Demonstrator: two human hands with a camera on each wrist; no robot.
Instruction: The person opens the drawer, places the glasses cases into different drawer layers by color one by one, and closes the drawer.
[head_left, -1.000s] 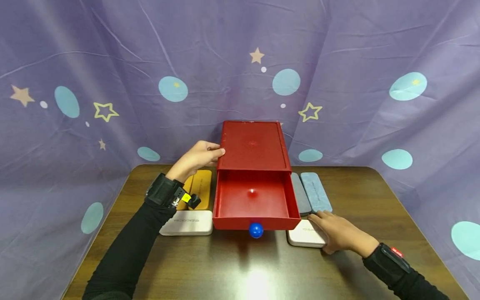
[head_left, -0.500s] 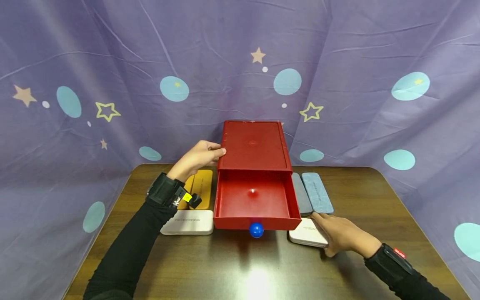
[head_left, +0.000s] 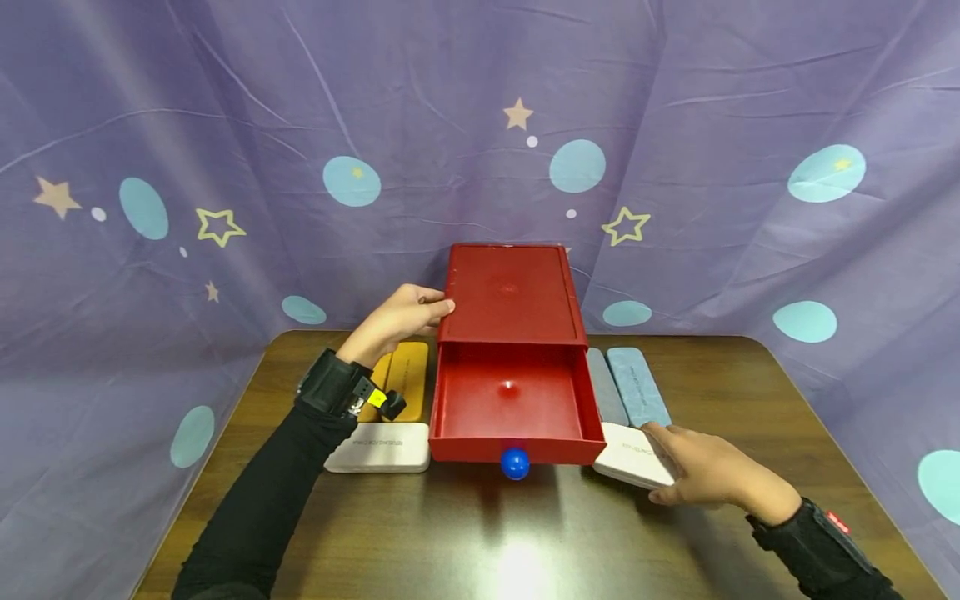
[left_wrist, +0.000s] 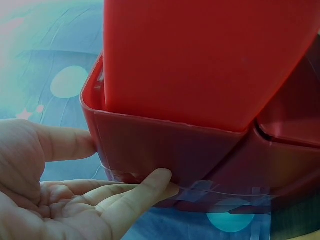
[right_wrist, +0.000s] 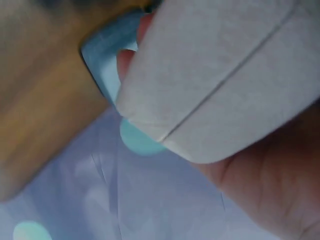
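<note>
A red drawer box (head_left: 513, 292) stands mid-table with its drawer (head_left: 465, 450) pulled out, a blue round knob (head_left: 515, 464) on the front. The drawer's floor is bare. My left hand (head_left: 397, 321) rests on the box's left side, its thumb at the top edge; in the left wrist view the fingers (left_wrist: 135, 202) lie fairly straight against the red wall. With my right hand (head_left: 712, 475) I grip a white glasses case (head_left: 633, 456) by its right end, right of the drawer front. Its lid seam shows in the right wrist view, where the case (right_wrist: 210, 75) hides most of the fingers.
Left of the box lie yellow cases (head_left: 407, 379) and a white case (head_left: 378, 447), partly behind my left wrist. A grey-blue case (head_left: 606, 387) and a light blue case (head_left: 639, 386) lie on the right. A purple star-patterned curtain (head_left: 480, 100) hangs behind the table (head_left: 375, 533).
My right hand has moved right and slightly up, bringing the white glasses case along, so more of it shows beside the drawer. The left hand has stayed on the box.
</note>
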